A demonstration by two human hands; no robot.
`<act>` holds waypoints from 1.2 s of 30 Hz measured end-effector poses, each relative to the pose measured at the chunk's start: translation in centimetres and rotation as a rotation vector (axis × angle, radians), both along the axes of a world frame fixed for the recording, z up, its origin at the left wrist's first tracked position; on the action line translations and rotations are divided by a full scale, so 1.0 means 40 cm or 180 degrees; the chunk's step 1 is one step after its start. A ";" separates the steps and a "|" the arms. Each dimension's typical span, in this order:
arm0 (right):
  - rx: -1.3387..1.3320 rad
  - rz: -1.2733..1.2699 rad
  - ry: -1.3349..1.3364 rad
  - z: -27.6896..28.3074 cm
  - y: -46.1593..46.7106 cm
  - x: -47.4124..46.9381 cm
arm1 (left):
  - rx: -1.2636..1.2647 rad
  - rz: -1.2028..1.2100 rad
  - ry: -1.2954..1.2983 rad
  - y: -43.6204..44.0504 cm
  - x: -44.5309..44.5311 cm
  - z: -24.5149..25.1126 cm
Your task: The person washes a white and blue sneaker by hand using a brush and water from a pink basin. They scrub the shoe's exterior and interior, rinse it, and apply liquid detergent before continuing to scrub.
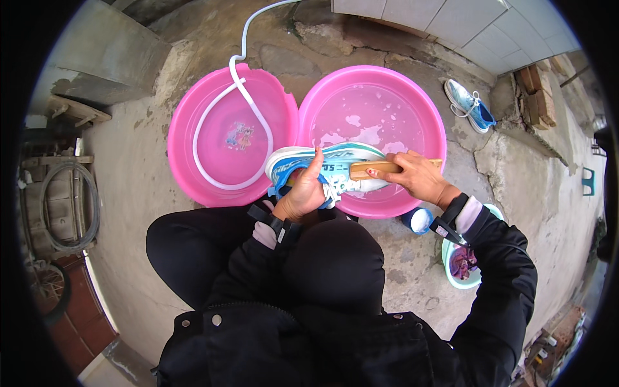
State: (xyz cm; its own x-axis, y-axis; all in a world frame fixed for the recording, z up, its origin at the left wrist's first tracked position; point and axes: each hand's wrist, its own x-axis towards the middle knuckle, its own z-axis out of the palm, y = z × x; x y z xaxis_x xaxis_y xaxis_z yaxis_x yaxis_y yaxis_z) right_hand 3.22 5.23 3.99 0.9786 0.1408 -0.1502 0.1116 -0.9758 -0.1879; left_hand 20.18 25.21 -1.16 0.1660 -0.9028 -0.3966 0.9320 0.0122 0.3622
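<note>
A blue and white lace-up sneaker [333, 157] lies on its side over the near rim of the right pink basin [437, 140], which holds water with patches of suds. My left hand [304, 193] grips it at the ankle opening, thumb up along its side. In my right hand [418, 176] is a wooden-backed scrubbing brush [370, 170], pressed against the shoe's upper near the toe. The brush's bristles are hidden beneath its back. To the left stands another pink basin [186, 174] with a printed picture on its bottom and a white hose [261, 121] coiled inside.
A matching sneaker [468, 105] rests on the concrete at the upper right, near stacked bricks [537, 99]. By my right forearm are a blue tub of white powder [418, 221] and a mint-green basin [452, 278] with purple cloth [463, 263].
</note>
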 end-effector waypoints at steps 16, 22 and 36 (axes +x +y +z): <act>0.0128 -0.0041 -0.0088 -0.021 0.013 -0.018 | 0.0007 0.0035 0.0321 -0.008 -0.009 -0.001; 0.0286 0.0093 -0.0640 -0.007 0.007 -0.007 | -0.0277 -0.0122 0.0270 -0.012 -0.001 -0.002; 0.0293 0.0318 -0.0587 0.006 0.011 0.003 | -0.0105 -0.0045 0.0700 -0.015 -0.005 -0.003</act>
State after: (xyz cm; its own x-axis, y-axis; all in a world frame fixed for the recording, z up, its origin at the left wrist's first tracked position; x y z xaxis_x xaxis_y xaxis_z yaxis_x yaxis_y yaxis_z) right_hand 3.32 5.68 4.22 0.9688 0.2432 0.0480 0.2475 -0.9379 -0.2431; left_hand 19.97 24.62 -1.29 0.0659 -0.9176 -0.3920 0.9887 0.0070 0.1498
